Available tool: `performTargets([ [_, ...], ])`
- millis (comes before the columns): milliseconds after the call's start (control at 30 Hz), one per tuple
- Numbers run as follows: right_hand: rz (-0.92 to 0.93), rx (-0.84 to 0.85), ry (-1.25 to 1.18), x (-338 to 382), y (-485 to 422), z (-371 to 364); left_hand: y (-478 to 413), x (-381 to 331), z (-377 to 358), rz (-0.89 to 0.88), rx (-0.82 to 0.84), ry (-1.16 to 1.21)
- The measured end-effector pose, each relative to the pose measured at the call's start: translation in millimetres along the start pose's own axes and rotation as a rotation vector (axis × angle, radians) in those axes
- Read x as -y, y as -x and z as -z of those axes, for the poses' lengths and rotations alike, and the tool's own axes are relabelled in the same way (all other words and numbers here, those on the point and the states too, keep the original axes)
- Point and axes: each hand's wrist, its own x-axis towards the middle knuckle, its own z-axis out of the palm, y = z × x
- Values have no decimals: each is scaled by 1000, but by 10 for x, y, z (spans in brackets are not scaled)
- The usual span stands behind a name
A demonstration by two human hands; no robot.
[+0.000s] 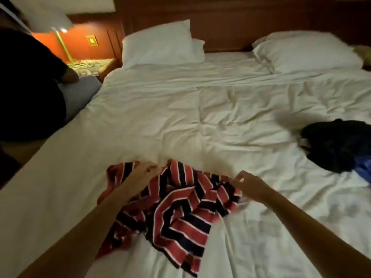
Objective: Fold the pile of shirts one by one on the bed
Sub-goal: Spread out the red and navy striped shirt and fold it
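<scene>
Striped shirt [176, 201] lay crumpled on the near part of the bed [180, 117], right in front of you, between your two forearms. It showed broad red and dark navy bands set apart by thin white lines, and because the cloth was bunched and twisted the stripes ran in several directions at once, meeting in sharp angles near the middle. One flap trailed toward you and ended in a ragged point at the near edge of the view; another part spread out under your left forearm. It was not yet laid flat.

Your left hand [143, 173] rested on the far left part of the shirt, fingers curled down into the cloth and gripping a fold of it. Your right hand [248, 184] was closed in a pinch on the shirt's far right edge, fingertips drawn together on the fabric.

Farther off on your right, well apart from the striped shirt, a pile of dark clothes [339, 145] sat on the rumpled white sheet, with a bit of blue cloth [363, 169] showing at its near side. Two white pillows [160, 45] lay at the wooden headboard [220, 21]. At the left edge, a person in dark clothing [28, 81] sat on the bed's side near a lit bedside lamp [60, 29].
</scene>
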Motion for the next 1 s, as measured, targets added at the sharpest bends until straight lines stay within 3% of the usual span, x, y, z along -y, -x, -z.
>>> performTargets([
  [100,114,-87,-281,-101,-177,-487,-81,698,-173,-16,-124,-348],
  [200,249,-157,-62,-85,-401,-797,-230,833,-222,-95,-227,-519],
  [333,341,-306,71,-82,-562,-882,-317,787,-113,-296,-137,-405],
  [467,386,-445,56,-144,-494,-675,-247,767,87,-449,-303,-468],
  [500,367,-487,41,-173,-463,-565,-201,755,169,-403,-272,-414],
  [567,293,-538,12,-281,-384,-348,-65,733,276,-192,-28,-300],
  [633,183,-519,56,-413,-283,-236,89,731,219,-87,172,-481],
  [733,2,-515,264,-449,-1,-382,203,676,55,-211,93,-589],
  [800,168,-475,244,-332,258,-645,332,527,34,-272,13,-472],
  [900,352,-188,413,-213,556,-1174,630,357,74,-293,-13,-229],
  [1000,354,-314,537,-192,667,-1260,983,282,207,-280,66,-147],
])
